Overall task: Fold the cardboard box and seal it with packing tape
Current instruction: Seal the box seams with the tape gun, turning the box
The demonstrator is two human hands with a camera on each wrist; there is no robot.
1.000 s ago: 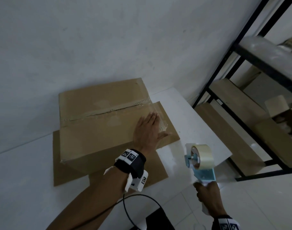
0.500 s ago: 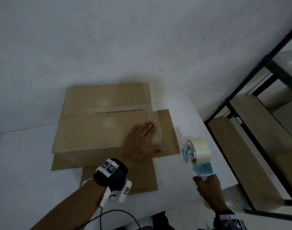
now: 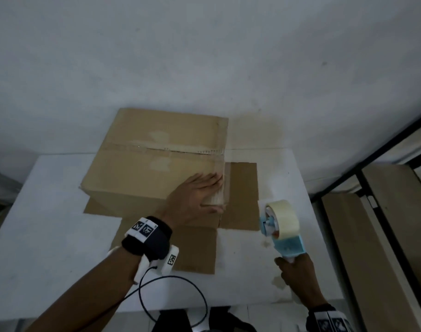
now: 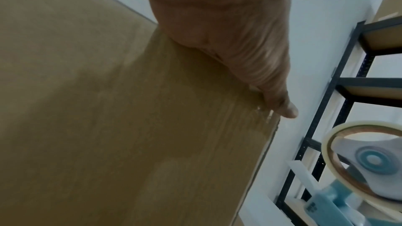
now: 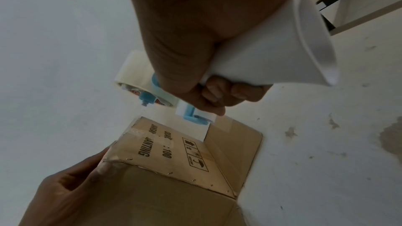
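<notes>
A brown cardboard box stands on the white table, its top flaps closed with a taped seam across the middle. Its bottom flaps lie spread flat on the table around it. My left hand lies flat with straight fingers on the box's near right corner, thumb down the side over clear tape; the left wrist view shows the thumb at the box edge. My right hand grips the white handle of a blue tape dispenser carrying a roll of clear tape, right of the box.
A black metal shelf rack with wooden boards stands to the right of the table. A grey wall rises right behind the box. A black cable loops from my left wrist over the table's front edge.
The head view has swung left and downward, centring the box. My right hand has brought the dispenser up over the table beside the box. The left hand stays pressed on the corner.
</notes>
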